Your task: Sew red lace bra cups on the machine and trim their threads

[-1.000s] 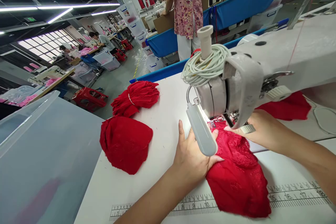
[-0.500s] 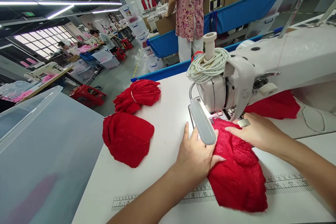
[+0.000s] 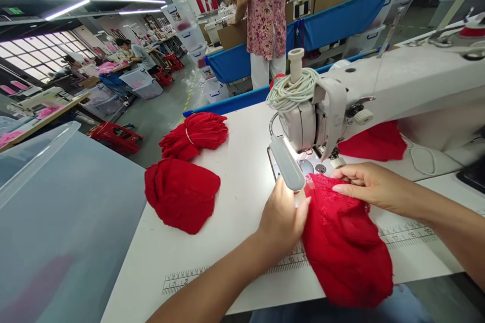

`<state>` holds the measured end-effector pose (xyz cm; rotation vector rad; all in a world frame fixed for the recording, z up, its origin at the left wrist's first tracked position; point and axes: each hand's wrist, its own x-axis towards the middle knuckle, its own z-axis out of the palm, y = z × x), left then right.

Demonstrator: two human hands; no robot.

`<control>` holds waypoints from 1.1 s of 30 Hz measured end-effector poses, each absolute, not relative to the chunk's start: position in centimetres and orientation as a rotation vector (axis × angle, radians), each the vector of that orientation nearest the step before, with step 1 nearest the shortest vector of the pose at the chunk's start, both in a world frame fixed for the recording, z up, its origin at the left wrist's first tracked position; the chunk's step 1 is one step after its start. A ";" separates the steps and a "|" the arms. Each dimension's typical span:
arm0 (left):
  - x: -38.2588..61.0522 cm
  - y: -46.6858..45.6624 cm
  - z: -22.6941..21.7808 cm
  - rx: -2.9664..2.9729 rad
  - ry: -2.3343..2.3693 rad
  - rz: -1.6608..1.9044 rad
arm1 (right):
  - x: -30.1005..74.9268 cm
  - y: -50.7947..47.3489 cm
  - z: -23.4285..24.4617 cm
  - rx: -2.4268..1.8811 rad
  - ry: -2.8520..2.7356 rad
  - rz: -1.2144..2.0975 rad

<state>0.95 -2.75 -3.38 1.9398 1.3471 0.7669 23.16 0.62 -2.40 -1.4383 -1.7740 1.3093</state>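
A piece of red lace fabric [image 3: 341, 242] lies on the white sewing table [image 3: 242, 181], its far edge just in front of the white sewing machine [image 3: 379, 96] head and its near end drooping over the table's front edge. My left hand [image 3: 282, 217] pinches the fabric's left edge under the machine's lamp bar [image 3: 287, 164]. My right hand [image 3: 366, 184] grips the upper right edge of the fabric with curled fingers.
Two heaps of red fabric [image 3: 180, 192] [image 3: 195, 136] lie at the table's left, another red piece [image 3: 373, 142] behind the machine. A translucent plastic bin [image 3: 56, 222] stands at the left. A printed ruler [image 3: 288, 262] runs along the front edge. A person in a floral top [image 3: 265, 10] stands beyond.
Both hands have drawn the red lace back toward me, out from under the machine head, and the fabric now hangs over the front edge. The left hand went from flat to pinching.
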 end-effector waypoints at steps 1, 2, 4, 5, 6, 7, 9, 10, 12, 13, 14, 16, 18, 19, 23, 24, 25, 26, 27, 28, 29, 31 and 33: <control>0.8 -2.3 -3.2 1.702 1.295 0.778 | 23.1 0.3 -1.9 -1.413 -1.783 1.428; 0.7 -2.0 -2.9 1.493 1.215 0.762 | 23.1 -0.1 -1.4 -1.382 -1.793 1.533; 0.5 -1.5 -2.4 1.189 1.022 0.696 | 22.9 -0.6 -0.6 -1.332 -1.786 1.642; 0.4 -1.5 -2.2 1.100 0.943 0.679 | 22.9 -0.8 -0.4 -1.322 -1.776 1.662; 0.4 -1.4 -2.0 1.046 0.890 0.677 | 22.8 -0.9 -0.2 -1.320 -1.761 1.673; 0.4 -1.5 -1.9 1.016 0.866 0.681 | 22.7 -1.0 -0.3 -1.326 -1.739 1.674; 0.4 -1.6 -1.7 1.007 0.870 0.689 | 22.5 -1.0 -0.6 -1.345 -1.678 1.639; 0.5 -1.7 -1.6 1.007 0.883 0.690 | 22.3 -1.0 -0.8 -1.349 -1.647 1.605; 0.5 -1.8 -1.6 0.978 0.902 0.682 | 21.9 -0.9 -1.3 -1.353 -1.601 1.505; 0.5 -1.9 -1.6 0.952 0.905 0.678 | 21.7 -0.8 -1.4 -1.349 -1.589 1.441; 0.5 -1.9 -1.6 0.923 0.906 0.672 | 21.4 -0.7 -1.5 -1.343 -1.581 1.376; 0.5 -1.9 -1.6 0.870 0.904 0.659 | 21.1 -0.6 -1.5 -1.333 -1.567 1.273; 0.4 -1.9 -1.6 0.842 0.889 0.650 | 20.9 -0.5 -1.4 -1.329 -1.542 1.241; 0.4 -2.0 -1.5 0.837 0.874 0.643 | 20.8 -0.4 -1.3 -1.329 -1.534 1.244; 0.4 -2.0 -1.5 0.819 0.823 0.613 | 20.8 -0.1 -1.6 -1.327 -1.563 1.227; 0.4 -2.0 -1.5 0.816 0.825 0.613 | 20.8 0.0 -1.7 -1.325 -1.585 1.214; 0.4 -2.0 -1.5 0.817 0.831 0.618 | 20.8 0.1 -1.7 -1.323 -1.607 1.205; 0.4 -2.0 -1.5 0.821 0.840 0.625 | 20.8 0.2 -1.7 -1.319 -1.628 1.203; 0.4 -2.0 -1.5 0.828 0.848 0.633 | 20.7 0.2 -1.7 -1.313 -1.645 1.209; 0.5 -2.0 -1.5 0.836 0.854 0.638 | 20.6 0.3 -1.6 -1.306 -1.655 1.221; 0.5 -1.9 -1.6 0.842 0.860 0.643 | 20.6 0.3 -1.5 -1.300 -1.658 1.234; 0.5 -1.9 -1.7 0.853 0.863 0.654 | 20.4 0.4 -1.3 -1.288 -1.652 1.252; 0.5 -1.9 -1.8 0.862 0.862 0.662 | 20.4 0.4 -1.1 -1.282 -1.639 1.250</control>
